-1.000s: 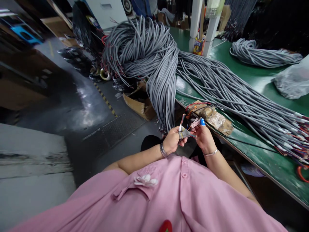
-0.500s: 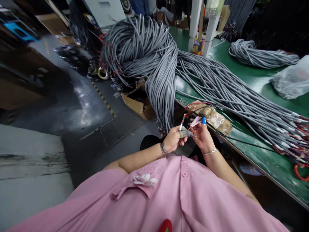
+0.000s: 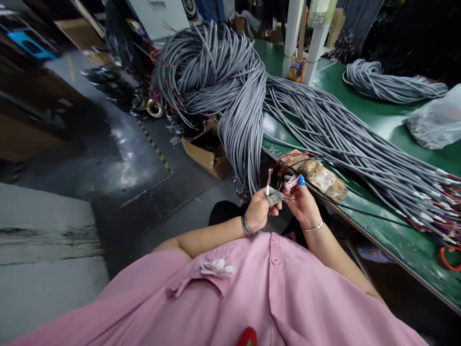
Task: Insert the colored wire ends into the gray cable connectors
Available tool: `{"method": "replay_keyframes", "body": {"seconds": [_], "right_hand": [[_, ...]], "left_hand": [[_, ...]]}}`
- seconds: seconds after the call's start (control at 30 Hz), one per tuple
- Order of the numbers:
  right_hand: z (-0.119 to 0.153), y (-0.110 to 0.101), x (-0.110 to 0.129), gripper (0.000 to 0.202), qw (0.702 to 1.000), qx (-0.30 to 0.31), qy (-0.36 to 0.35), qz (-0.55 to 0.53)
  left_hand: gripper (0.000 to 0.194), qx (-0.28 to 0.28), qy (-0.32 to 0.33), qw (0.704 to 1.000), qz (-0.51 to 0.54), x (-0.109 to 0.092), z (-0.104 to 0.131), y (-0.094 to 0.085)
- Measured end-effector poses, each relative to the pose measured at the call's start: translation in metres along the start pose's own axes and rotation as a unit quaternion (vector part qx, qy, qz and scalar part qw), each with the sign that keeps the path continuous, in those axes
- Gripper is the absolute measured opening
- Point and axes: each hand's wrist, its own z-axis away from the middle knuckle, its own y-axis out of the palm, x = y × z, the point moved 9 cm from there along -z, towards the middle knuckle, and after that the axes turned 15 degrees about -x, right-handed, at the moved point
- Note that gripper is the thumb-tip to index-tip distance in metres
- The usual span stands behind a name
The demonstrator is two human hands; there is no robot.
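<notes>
My left hand (image 3: 260, 209), with a grey covering on its thumb, is closed on a cable end (image 3: 268, 190) whose thin coloured wires fan upward. More fine wire ends (image 3: 288, 197) stick out between the two hands, just past that thumb. Close on the right, my right hand (image 3: 304, 206) has a blue covering on one fingertip and its fingers bent together by the wires. What those fingers pinch is too small to make out. A small pink object (image 3: 291, 182) shows beside the blue fingertip.
Long grey cables (image 3: 334, 125) lie across the green table (image 3: 382, 122) and hang over its left edge. A taped wooden block (image 3: 320, 175) sits at the near edge. Below are an open cardboard box (image 3: 205, 156) and, far right, a plastic bag (image 3: 437, 120) on the table.
The cable end in my left hand has tilted more upright and shifted slightly left. My right hand's blue fingertip has moved a little left, toward the wires.
</notes>
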Motion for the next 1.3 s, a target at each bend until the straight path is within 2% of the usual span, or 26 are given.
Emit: {"method": "replay_keyframes", "body": {"seconds": [0.13, 0.33, 0.57, 0.73, 0.9, 1.03, 1.17, 1.3], "right_hand": [[-0.004, 0.0, -0.003, 0.027, 1.0, 0.011, -0.004, -0.008], [-0.007, 0.003, -0.006, 0.026, 1.0, 0.023, 0.0, -0.017], [-0.002, -0.003, -0.011, 0.04, 0.999, 0.014, 0.02, -0.027], [0.004, -0.005, -0.012, 0.047, 0.997, 0.051, 0.059, -0.005], [0.013, -0.004, -0.01, 0.046, 0.993, 0.066, 0.068, 0.064], [0.026, 0.001, -0.014, 0.033, 0.985, 0.082, 0.013, 0.153], [0.028, -0.005, -0.008, 0.022, 0.979, 0.032, -0.067, 0.19], [0.028, -0.005, -0.01, 0.018, 0.971, 0.048, -0.082, 0.219]], "left_hand": [[0.03, -0.013, -0.008, 1.0, 0.003, 0.001, -0.001, 0.001], [0.031, -0.002, -0.021, 1.0, -0.013, 0.011, -0.003, 0.004], [0.031, 0.011, -0.011, 1.0, -0.028, 0.009, 0.002, 0.001], [0.03, 0.008, 0.006, 1.0, -0.028, 0.005, 0.006, -0.006], [0.029, -0.003, 0.032, 0.999, -0.024, 0.001, 0.004, -0.009], [0.03, 0.003, 0.035, 0.999, -0.038, 0.004, 0.003, -0.009], [0.031, 0.029, 0.015, 0.996, -0.083, 0.011, 0.002, -0.007], [0.028, 0.07, 0.002, 0.99, -0.121, 0.016, 0.003, -0.004]]}}
